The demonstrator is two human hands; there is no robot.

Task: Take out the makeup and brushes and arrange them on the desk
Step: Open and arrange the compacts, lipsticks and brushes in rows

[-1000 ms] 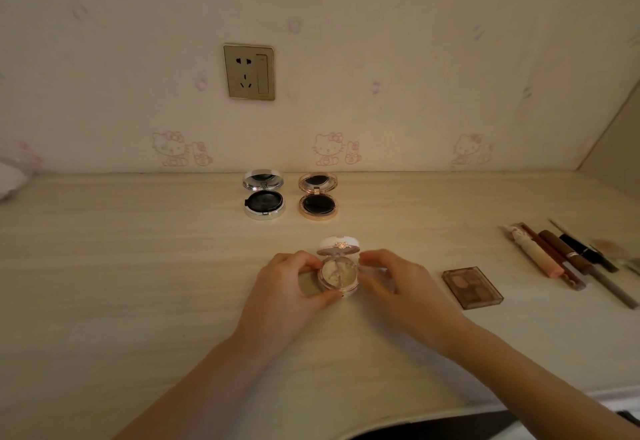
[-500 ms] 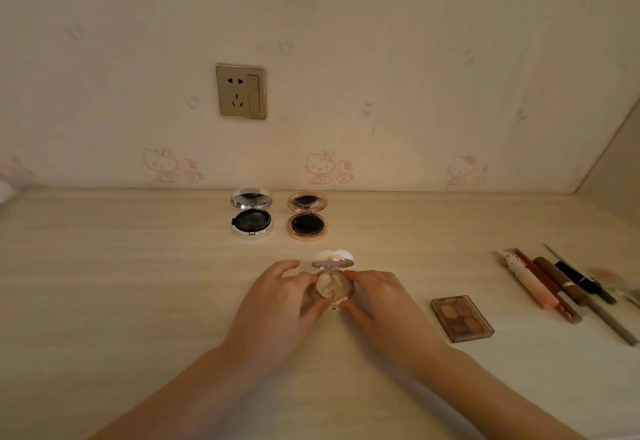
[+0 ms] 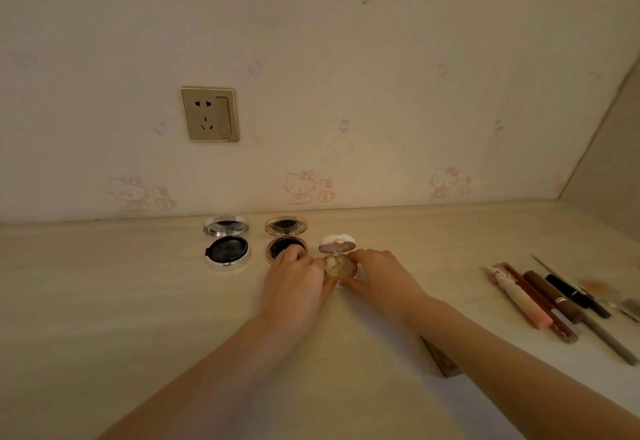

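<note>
Left hand [image 3: 294,287] and right hand [image 3: 384,277] pinched the open white compact [image 3: 338,247] (lid raised), newly slid up-frame beside the rose-gold compact [image 3: 286,228], extending the row.

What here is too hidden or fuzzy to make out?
All in the head view:
Brown palette: mostly under the right forearm, only a corner shows.
Rose-gold compact: its pan partly behind the left hand.
Small compact: sides covered by the left and right hand.
Far-right items: blurred, cut by the frame edge.
</note>
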